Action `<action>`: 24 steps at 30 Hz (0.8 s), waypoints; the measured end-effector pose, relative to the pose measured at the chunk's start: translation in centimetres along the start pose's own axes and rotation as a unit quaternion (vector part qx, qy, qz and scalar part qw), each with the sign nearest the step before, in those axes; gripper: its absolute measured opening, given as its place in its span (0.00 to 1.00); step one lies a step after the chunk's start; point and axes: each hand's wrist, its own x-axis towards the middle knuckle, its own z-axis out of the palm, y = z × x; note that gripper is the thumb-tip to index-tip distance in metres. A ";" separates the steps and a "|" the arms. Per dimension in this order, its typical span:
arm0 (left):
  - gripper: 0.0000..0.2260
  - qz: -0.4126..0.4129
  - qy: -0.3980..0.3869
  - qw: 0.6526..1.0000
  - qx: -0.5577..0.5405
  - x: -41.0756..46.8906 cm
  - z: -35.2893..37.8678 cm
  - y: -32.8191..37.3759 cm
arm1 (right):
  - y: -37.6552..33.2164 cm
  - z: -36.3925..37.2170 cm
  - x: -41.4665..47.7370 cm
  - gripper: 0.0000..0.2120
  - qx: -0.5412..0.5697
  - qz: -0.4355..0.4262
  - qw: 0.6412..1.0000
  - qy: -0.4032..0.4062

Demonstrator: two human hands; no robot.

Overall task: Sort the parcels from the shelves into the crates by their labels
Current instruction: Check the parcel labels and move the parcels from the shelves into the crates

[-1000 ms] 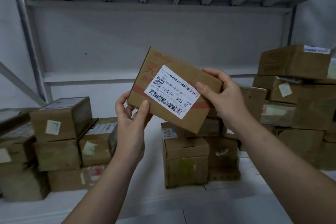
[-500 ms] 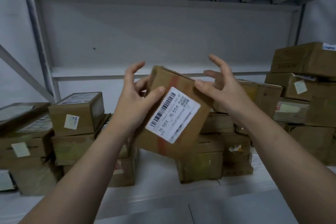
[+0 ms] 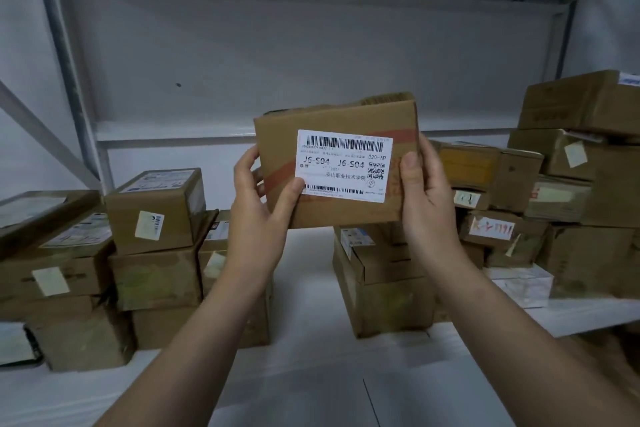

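I hold a brown cardboard parcel [image 3: 332,118] up in front of the shelf, its broad face toward me. A white shipping label [image 3: 343,165] on that face shows barcodes and reads J6-S04 twice, upright. My left hand [image 3: 258,215] grips the parcel's lower left corner, thumb on the front by the label's edge. My right hand [image 3: 427,198] grips the right side, thumb pressed on the front beside the label. A red tape band crosses the box behind the label. No crates are in view.
Stacked cardboard parcels [image 3: 152,215] fill the white shelf [image 3: 304,357] on the left, another stack [image 3: 381,281] stands just right of centre, and a taller pile [image 3: 575,177] rises at the right. Grey shelf uprights [image 3: 69,73] and the upper shelf's underside frame the bay.
The parcel has been turned between my hands from tilted with the label askew to level with the label upright. Both hands now grip its sides; half a second ago the right hand was open.
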 end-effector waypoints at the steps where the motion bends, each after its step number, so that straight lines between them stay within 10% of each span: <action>1: 0.25 0.005 0.000 1.000 -0.006 0.1 -0.2 0.0 | 0.1 0.1 -0.2 0.17 0.004 0.005 1.000 0.000; 11: 0.36 0.003 -0.075 0.993 0.097 0.1 -1.7 -1.6 | 0.6 2.1 -1.2 0.15 0.007 0.021 0.999 0.043; 16: 0.46 0.115 -0.161 0.906 0.375 -1.8 -2.0 -3.4 | 1.0 4.0 -1.3 0.29 0.049 0.054 0.993 0.087; 24: 0.45 0.164 -0.173 0.906 0.350 -1.5 -5.3 -3.6 | 1.0 8.2 -3.2 0.30 0.126 0.139 0.982 0.012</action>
